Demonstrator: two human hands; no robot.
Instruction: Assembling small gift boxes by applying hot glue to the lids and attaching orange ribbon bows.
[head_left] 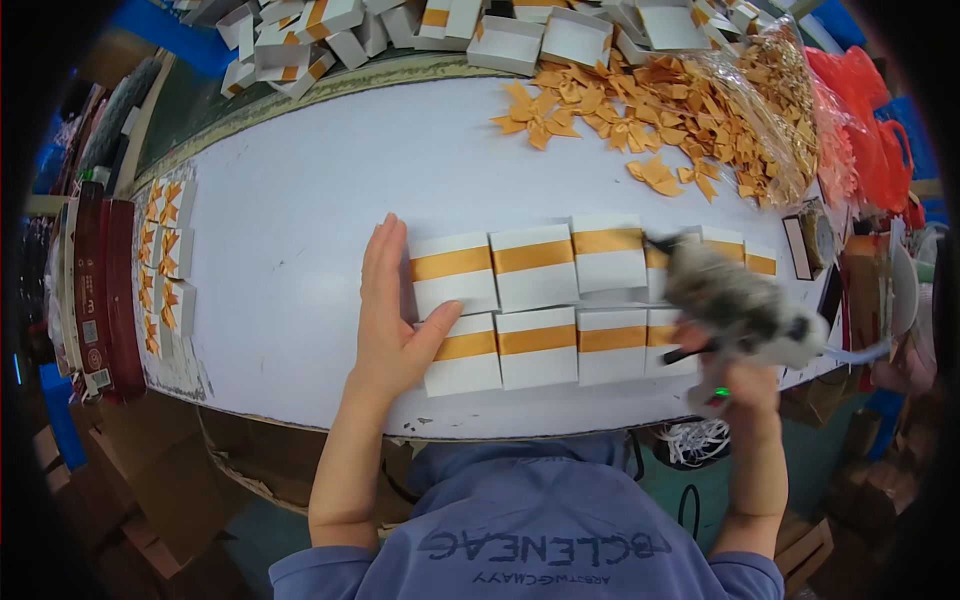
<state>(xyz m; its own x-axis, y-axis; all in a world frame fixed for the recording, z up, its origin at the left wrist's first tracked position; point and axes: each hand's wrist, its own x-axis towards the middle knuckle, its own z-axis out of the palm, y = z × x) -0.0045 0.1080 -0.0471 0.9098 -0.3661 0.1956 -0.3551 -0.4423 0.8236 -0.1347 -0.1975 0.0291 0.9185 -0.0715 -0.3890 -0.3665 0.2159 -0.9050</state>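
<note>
Your L hand (pixel 388 325) is spread against the L end of the boxes (pixel 537 288); your R hand (pixel 752 388) is wrapped round the blurred glue gun (pixel 742 302) nr the R end. Boxes sit in 2 rows nr the table's (pixel 285 340) front edge, w/ wide bare room L & behind.

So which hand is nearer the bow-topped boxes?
Left. The left hand lies to the right of the bow-topped boxes; the right hand, gripping a gun-shaped tool, is much farther right.
</note>
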